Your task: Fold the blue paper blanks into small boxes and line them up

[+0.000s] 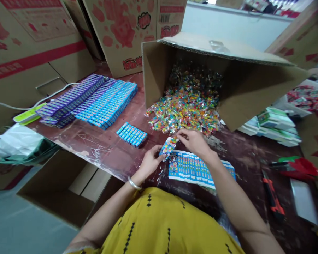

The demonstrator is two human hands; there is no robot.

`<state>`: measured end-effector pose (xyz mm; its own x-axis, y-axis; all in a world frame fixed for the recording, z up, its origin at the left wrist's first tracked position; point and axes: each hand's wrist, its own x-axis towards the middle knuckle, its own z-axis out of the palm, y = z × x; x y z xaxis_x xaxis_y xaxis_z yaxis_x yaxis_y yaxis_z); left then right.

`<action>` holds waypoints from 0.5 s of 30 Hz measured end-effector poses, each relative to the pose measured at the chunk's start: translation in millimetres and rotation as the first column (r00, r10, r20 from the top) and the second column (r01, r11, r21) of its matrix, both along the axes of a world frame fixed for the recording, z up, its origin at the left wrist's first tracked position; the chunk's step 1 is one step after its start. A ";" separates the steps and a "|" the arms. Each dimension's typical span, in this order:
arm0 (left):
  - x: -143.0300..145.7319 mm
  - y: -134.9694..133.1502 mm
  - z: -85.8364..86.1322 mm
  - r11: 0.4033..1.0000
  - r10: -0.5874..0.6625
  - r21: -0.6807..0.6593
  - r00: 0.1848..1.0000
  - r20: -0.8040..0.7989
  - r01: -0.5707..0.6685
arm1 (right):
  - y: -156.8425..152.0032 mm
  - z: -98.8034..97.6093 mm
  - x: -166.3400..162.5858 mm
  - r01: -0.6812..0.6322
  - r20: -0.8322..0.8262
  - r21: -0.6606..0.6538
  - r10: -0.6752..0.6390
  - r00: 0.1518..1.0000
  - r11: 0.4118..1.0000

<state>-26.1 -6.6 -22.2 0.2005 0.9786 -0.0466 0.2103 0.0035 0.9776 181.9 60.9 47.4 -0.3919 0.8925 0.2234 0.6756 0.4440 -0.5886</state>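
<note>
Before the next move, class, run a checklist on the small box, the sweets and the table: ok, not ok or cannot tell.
1. Left hand grips small box: ok.
2. Right hand at the box's top end: ok.
3. What it pinches: cannot tell.
4. Sweets pile close ahead, spilling from tipped carton: ok.
5. Flat box blanks under the hands: ok.
6. Utility knife lies apart from both hands: ok.

Candies [187, 102] in tipped carton [243, 84]; packets [91, 100] left.

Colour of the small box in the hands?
The small box is mostly blue with a colourful print; the head view shows it best.
</note>
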 end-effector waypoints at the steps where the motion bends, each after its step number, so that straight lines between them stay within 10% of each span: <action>1: 1.8 -0.1 1.0 1.000 -0.007 0.001 1.000 0.004 0.007 | -1.7 0.4 -2.0 -0.024 0.043 0.011 0.024 0.999 1.000; 7: 9.6 -2.5 11.7 1.000 0.006 -0.025 0.985 0.170 -0.002 | -9.4 -6.7 -16.7 -0.101 -0.046 0.085 0.105 0.993 0.991; 15: 16.9 -7.4 24.3 0.998 0.061 -0.007 0.950 0.305 -0.061 | -45.3 -42.5 -19.3 0.001 -0.491 -0.272 -0.139 0.860 0.962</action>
<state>-9.2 -14.0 2.1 0.1448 0.9894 0.0094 -0.0984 0.0049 0.9951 162.6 15.6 4.9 -0.2223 0.9656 0.1348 0.2805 0.1957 -0.9397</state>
